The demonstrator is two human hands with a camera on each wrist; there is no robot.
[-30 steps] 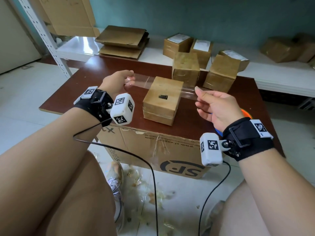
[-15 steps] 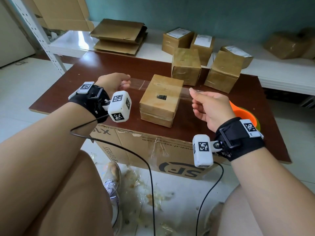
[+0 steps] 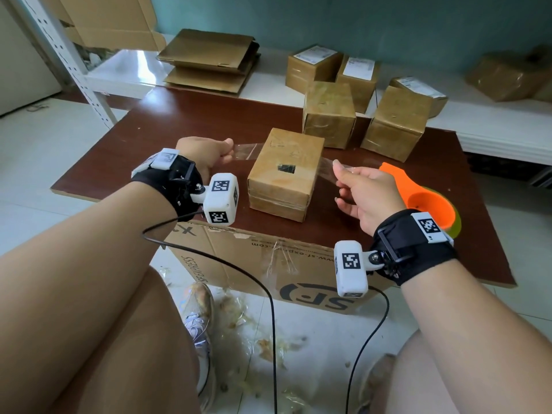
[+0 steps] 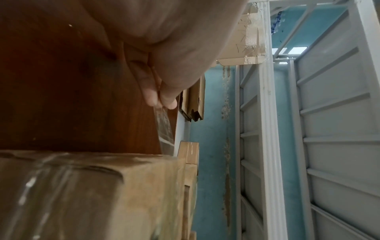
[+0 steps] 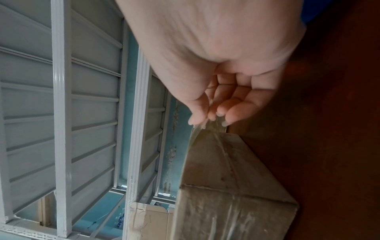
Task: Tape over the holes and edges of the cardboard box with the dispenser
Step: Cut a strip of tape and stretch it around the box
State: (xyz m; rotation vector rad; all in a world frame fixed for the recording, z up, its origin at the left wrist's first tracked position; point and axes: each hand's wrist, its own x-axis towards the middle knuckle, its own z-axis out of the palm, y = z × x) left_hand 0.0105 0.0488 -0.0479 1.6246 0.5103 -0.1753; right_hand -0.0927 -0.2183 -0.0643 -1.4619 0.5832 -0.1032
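You have a strip of clear tape [image 3: 243, 150] stretched across the top of the cardboard box [image 3: 283, 174], which sits on the brown table [image 3: 185, 115] a little back from its near edge. Your left hand [image 3: 206, 153] pinches one end of the strip between thumb and fingertips, out past the box's left side; your right hand [image 3: 367, 189] pinches the other end past the right side. The dark hole [image 3: 286, 168] in the top of the box looks uncovered: the strip seems to cross farther back than the hole, though the film is hard to trace there.

The orange dispenser [image 3: 424, 198] lies near the table's right edge, just behind your right wrist, with neither hand on it.

The main risk, as I judge it, is laying the strip down where it is and missing the hole. If you let the tape sag unevenly, it may wrinkle or stick to itself, and a slack end could grab your fingers. Pulling hard while pressing could also slide the light box toward the two wrapped boxes [image 3: 328, 115] behind it.
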